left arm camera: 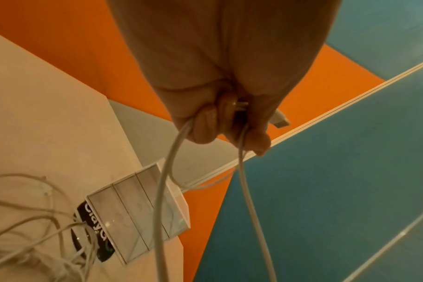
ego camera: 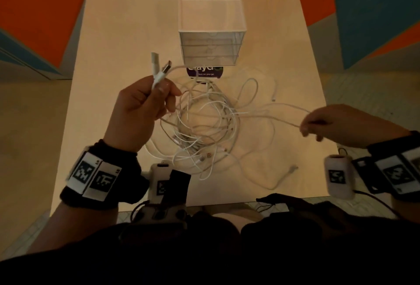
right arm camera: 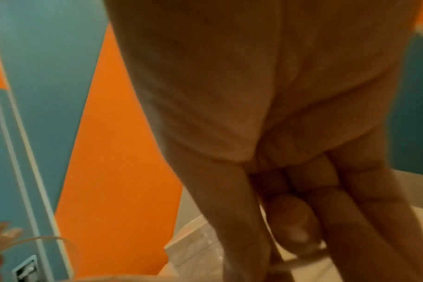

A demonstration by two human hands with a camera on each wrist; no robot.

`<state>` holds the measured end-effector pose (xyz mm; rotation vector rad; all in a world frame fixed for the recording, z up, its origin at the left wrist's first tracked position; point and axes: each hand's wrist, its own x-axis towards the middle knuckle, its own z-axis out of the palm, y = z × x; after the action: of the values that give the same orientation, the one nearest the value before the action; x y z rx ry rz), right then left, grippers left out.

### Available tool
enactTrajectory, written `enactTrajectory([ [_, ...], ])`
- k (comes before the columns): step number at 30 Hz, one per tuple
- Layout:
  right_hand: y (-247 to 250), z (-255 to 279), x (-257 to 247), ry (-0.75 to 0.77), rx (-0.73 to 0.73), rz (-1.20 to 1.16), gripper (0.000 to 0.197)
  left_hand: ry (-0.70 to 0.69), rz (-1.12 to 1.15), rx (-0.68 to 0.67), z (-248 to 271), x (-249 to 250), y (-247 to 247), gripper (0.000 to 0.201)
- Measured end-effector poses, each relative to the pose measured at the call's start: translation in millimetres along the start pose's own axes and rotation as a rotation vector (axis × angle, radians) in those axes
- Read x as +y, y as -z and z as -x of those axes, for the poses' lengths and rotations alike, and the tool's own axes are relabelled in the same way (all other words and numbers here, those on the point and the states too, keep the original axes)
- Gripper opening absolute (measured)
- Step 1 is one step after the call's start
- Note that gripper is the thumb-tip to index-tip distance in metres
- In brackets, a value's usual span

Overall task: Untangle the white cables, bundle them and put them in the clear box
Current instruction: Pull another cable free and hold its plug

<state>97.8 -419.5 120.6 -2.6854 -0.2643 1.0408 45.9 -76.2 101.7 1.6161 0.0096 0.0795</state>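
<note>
A tangle of white cables (ego camera: 204,123) lies in the middle of the light wooden table (ego camera: 127,35). My left hand (ego camera: 145,105) is raised over the tangle's left side and grips two cable ends, whose USB plugs (ego camera: 159,64) stick up above the fingers. In the left wrist view the two cables (left arm camera: 167,167) hang down from my curled fingers (left arm camera: 205,122). My right hand (ego camera: 318,123) pinches one strand (ego camera: 272,117) pulled out to the right of the tangle. The clear box (ego camera: 211,35), a small set of drawers, stands behind the tangle.
A dark purple card with white lettering (ego camera: 204,72) lies under the clear box's front edge. Loose cable ends (ego camera: 293,167) trail toward the table's near edge. Orange and blue floor panels (ego camera: 41,12) surround the table.
</note>
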Motion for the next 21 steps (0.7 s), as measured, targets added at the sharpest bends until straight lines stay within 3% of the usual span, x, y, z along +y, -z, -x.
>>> enactTrajectory([
  [3, -6.3, -4.5, 12.3, -0.147, -0.159, 0.083, 0.032, 0.001, 0.037, -0.009, 7.1, -2.9, 0.0, 0.027],
  [5, -12.2, -7.7, 15.3, -0.185, -0.183, 0.108, 0.036, 0.016, 0.020, 0.021, 11.1, -4.9, -2.2, 0.028],
  [10, 7.0, 9.0, 47.6, -0.190, 0.192, 0.092, 0.047, 0.067, 0.044, 0.158, 13.4, -5.2, 13.4, 0.037],
  [12, 15.7, 16.3, 72.6, -0.220, 0.213, 0.136, 0.068, 0.079, 0.079, 0.155, 13.7, -4.0, 17.9, 0.037],
  [13, 17.0, 17.2, 82.1, -0.246, 0.195, 0.155, 0.069, 0.080, 0.093, 0.158, 13.9, -3.2, 18.7, 0.037],
  [18, -2.2, 6.2, 43.2, -0.338, -0.008, 0.194, 0.012, 0.068, 0.202, 0.129, 18.2, -2.1, 20.0, 0.035],
  [20, -10.6, -4.4, 27.1, -0.280, 0.048, 0.183, 0.024, 0.068, 0.214, 0.113, 20.6, -3.5, 20.3, 0.032],
  [21, -12.6, -9.9, 15.7, -0.207, 0.095, 0.145, 0.021, 0.069, 0.217, 0.109, 21.8, -4.7, 20.4, 0.032],
])
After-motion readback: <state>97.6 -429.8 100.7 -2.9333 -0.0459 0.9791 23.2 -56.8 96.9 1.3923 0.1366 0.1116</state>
